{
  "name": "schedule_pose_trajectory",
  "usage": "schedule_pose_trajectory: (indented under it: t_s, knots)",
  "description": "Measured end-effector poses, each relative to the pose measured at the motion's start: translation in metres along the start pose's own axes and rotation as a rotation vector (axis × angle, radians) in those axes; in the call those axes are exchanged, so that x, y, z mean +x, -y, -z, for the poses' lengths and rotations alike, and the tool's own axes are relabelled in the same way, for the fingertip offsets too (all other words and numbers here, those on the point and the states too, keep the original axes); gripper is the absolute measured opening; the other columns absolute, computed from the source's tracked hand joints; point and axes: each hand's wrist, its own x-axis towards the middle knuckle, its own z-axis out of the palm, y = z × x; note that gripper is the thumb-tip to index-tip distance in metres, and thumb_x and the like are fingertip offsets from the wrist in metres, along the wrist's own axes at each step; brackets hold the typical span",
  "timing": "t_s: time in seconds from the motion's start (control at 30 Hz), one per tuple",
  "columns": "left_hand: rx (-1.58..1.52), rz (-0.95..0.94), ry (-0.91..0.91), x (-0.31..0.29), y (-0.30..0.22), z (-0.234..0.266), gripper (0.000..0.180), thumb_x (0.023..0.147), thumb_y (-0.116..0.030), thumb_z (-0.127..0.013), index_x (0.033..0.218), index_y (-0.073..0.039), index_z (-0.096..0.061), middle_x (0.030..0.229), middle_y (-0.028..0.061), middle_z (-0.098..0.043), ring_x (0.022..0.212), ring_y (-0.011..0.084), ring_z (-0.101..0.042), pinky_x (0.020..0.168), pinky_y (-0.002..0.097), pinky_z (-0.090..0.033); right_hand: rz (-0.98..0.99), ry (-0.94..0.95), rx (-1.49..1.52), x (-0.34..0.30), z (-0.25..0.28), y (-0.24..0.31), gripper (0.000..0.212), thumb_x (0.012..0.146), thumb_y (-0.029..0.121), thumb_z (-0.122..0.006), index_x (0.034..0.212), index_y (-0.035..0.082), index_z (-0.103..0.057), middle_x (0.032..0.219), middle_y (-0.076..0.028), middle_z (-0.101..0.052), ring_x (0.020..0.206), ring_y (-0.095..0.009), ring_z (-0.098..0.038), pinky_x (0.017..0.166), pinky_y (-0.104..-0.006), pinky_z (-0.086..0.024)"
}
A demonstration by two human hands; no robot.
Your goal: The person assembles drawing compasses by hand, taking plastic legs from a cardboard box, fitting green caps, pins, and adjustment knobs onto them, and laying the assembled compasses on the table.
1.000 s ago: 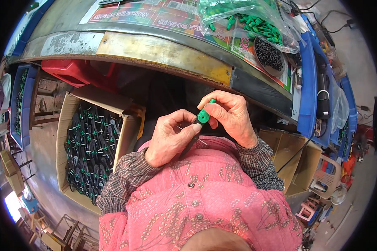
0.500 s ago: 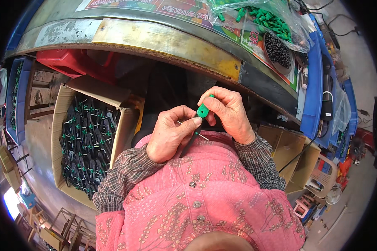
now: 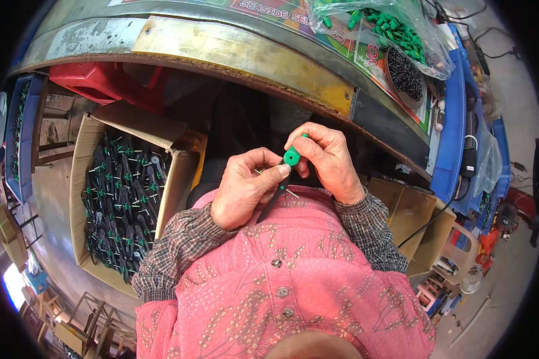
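In front of my pink shirt, my two hands meet over small plastic parts. My right hand [image 3: 330, 160] is closed on a green plastic piece [image 3: 291, 157], whose round end with a central hole faces up. My left hand [image 3: 244, 186] pinches a long black plastic part [image 3: 270, 204] with a thin pale pin sticking out of it and a green spot. Its thumb tip is right at the green piece's round end. Whether the two parts are joined is hidden by my fingers. Similar black parts with green pieces and pale pins [image 3: 120, 206] fill a carton [image 3: 78, 185] on my left.
The metal-edged bench [image 3: 239, 63] curves ahead of me. On it lie a clear bag of green pieces [image 3: 395, 30] and a bowl of small dark parts [image 3: 406, 75]. A blue bin [image 3: 451, 134] and another carton [image 3: 408, 216] are at right. A red stool [image 3: 87, 82] sits under the bench.
The view has shifted slightly, so the bench and its bag appear a little farther right. Both hands keep nearly the same place and grip.
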Motion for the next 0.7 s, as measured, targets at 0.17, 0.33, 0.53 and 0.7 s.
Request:
schedule_pose_trajectory:
  t_s: [0.17, 0.33, 0.53, 0.7]
  knots:
    - [0.025, -0.010, 0.013, 0.001, -0.003, 0.000, 0.013, 0.091, -0.009, -0.066, 0.097, 0.002, -0.062, 0.074, 0.0005, -0.058, 0.052, 0.0020, -0.042, 0.044, 0.0188, -0.030, 0.008, -0.002, -0.008, 0.001, 0.000, 0.001, 0.022, 0.097, 0.023, -0.060, 0.090, 0.003, -0.063, 0.073, 0.002, -0.061, 0.057, -0.002, -0.052, 0.048, -0.0183, -0.043]
    - [0.134, -0.002, -0.028, -0.005, -0.022, -0.011, 0.013, 0.091, -0.009, -0.064, 0.100, 0.001, -0.063, 0.071, -0.0026, -0.057, 0.049, 0.0013, -0.042, 0.043, 0.0183, -0.031, -0.013, -0.016, -0.021, -0.001, -0.003, 0.014, 0.021, 0.097, 0.024, -0.060, 0.094, 0.003, -0.063, 0.075, 0.002, -0.061, 0.059, -0.002, -0.052, 0.050, -0.0185, -0.044]
    - [0.257, -0.225, -0.035, -0.004, -0.030, -0.015, 0.011, 0.090, -0.006, -0.064, 0.099, 0.002, -0.062, 0.069, -0.0027, -0.056, 0.052, 0.0014, -0.042, 0.046, 0.0175, -0.033, 0.258, -0.101, -0.347, -0.010, 0.010, 0.051, 0.019, 0.092, 0.011, -0.064, 0.108, -0.001, -0.064, 0.076, -0.002, -0.063, 0.062, -0.006, -0.057, 0.056, -0.0211, -0.048]
    - [0.175, -0.216, -0.040, -0.004, -0.032, -0.014, 0.010, 0.089, -0.003, -0.066, 0.098, 0.003, -0.064, 0.080, -0.0024, -0.061, 0.068, 0.0015, -0.050, 0.058, 0.0175, -0.040, 0.587, -0.539, -0.848, -0.018, 0.050, 0.082, 0.019, 0.083, 0.005, -0.071, 0.101, 0.001, -0.066, 0.077, -0.009, -0.064, 0.062, -0.013, -0.060, 0.056, -0.0276, -0.047]
